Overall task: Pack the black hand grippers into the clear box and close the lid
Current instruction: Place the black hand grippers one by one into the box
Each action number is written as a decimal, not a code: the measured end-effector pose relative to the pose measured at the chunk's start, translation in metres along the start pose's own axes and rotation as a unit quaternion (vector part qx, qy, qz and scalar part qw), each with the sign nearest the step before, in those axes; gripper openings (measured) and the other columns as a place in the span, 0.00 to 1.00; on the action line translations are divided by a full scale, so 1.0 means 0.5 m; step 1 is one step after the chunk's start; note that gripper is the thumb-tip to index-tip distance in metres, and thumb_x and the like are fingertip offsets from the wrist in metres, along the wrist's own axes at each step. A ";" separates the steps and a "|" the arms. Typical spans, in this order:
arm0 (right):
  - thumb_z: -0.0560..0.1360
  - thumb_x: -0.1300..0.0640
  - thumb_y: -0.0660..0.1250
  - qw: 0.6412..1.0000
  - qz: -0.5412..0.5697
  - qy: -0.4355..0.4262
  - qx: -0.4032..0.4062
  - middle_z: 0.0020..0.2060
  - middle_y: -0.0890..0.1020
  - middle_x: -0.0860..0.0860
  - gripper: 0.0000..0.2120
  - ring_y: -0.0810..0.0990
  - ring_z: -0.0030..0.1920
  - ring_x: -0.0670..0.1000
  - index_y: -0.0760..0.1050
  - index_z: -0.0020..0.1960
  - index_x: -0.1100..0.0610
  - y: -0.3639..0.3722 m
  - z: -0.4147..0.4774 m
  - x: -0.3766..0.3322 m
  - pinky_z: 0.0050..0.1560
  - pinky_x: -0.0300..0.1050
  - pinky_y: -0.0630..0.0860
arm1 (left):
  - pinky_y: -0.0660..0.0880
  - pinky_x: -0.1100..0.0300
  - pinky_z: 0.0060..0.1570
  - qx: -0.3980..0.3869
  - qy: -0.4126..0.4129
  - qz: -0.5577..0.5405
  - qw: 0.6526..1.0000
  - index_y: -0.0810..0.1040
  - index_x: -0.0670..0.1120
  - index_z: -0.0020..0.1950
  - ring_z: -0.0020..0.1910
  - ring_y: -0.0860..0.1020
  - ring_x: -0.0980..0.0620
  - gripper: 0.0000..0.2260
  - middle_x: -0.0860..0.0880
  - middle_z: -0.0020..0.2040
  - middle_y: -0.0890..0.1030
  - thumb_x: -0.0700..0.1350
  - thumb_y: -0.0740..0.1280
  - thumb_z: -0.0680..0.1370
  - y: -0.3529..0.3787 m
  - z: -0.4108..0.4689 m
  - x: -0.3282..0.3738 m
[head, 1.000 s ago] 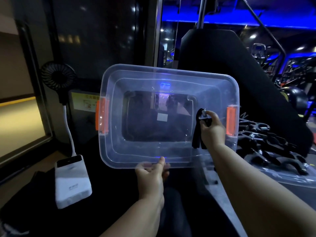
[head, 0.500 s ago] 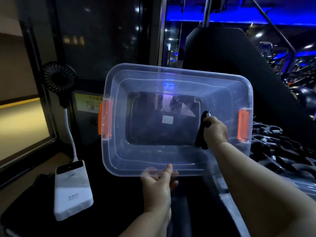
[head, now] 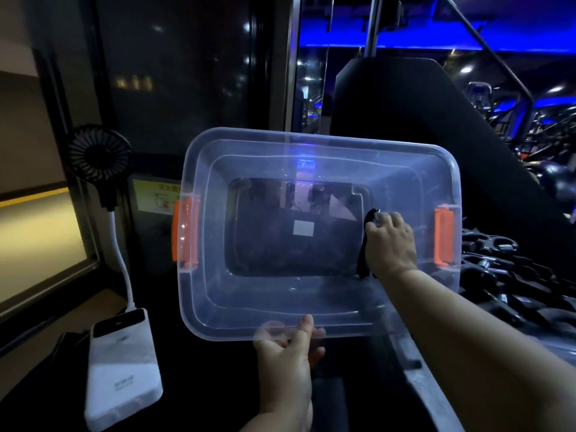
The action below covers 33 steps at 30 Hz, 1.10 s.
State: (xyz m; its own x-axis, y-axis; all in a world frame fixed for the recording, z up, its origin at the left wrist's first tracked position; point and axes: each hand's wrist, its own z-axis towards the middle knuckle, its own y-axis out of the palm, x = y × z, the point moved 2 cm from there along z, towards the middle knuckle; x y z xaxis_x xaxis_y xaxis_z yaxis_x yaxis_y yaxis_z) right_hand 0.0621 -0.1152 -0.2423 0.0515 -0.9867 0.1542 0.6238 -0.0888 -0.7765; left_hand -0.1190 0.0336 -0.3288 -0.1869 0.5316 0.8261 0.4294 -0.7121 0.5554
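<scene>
Box (head: 199, 294) tilted; right hand (head: 389, 243) grips, seemingly inside, hand gripper (head: 363, 260).

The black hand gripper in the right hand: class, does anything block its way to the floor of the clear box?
Nothing visible does. The right hand already holds the hand gripper inside the open, lidless clear box, which the left hand tilts toward the camera; its floor looks bare.

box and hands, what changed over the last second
The right hand carried the black gripper deeper into the clear box, toward its right side. No grip changed: the left hand still holds the box's near rim, tilted toward the camera. Fan and power bank unmoved.
</scene>
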 end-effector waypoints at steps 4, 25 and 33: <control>0.76 0.57 0.57 0.997 -0.071 -0.015 -0.038 0.72 0.63 0.56 0.25 0.58 0.72 0.57 0.63 0.73 0.58 0.004 0.001 0.008 0.71 0.52 0.50 | 0.77 0.64 0.27 -0.002 0.007 -0.003 1.000 0.65 0.45 0.52 0.32 0.82 0.53 0.12 0.34 0.45 0.81 0.37 0.67 0.75 0.001 -0.002 0.002; 0.74 0.39 0.62 0.996 -0.033 -0.052 -0.071 0.78 0.43 0.55 0.38 0.38 0.77 0.57 0.53 0.77 0.52 -0.014 -0.035 0.017 0.74 0.57 0.34 | 0.76 0.57 0.34 0.013 0.014 -0.002 1.000 0.66 0.46 0.53 0.36 0.83 0.50 0.13 0.39 0.39 0.83 0.39 0.68 0.75 0.000 0.007 -0.014; 0.73 0.52 0.65 0.931 0.231 -0.037 0.279 0.61 0.75 0.57 0.15 0.70 0.62 0.60 0.78 0.57 0.57 -0.125 -0.195 0.092 0.65 0.54 0.64 | 0.78 0.59 0.32 0.006 0.024 -0.015 1.000 0.66 0.45 0.52 0.35 0.83 0.50 0.12 0.41 0.37 0.83 0.39 0.69 0.75 -0.005 0.012 -0.021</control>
State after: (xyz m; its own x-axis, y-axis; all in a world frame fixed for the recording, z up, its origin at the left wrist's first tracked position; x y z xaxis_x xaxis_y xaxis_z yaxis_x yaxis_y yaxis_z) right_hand -0.0506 -0.1681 -0.2465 0.4552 -0.8884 -0.0592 0.8295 0.4473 -0.3345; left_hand -0.1129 0.0324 -0.3395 -0.2417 0.5297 0.8130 0.4332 -0.6909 0.5788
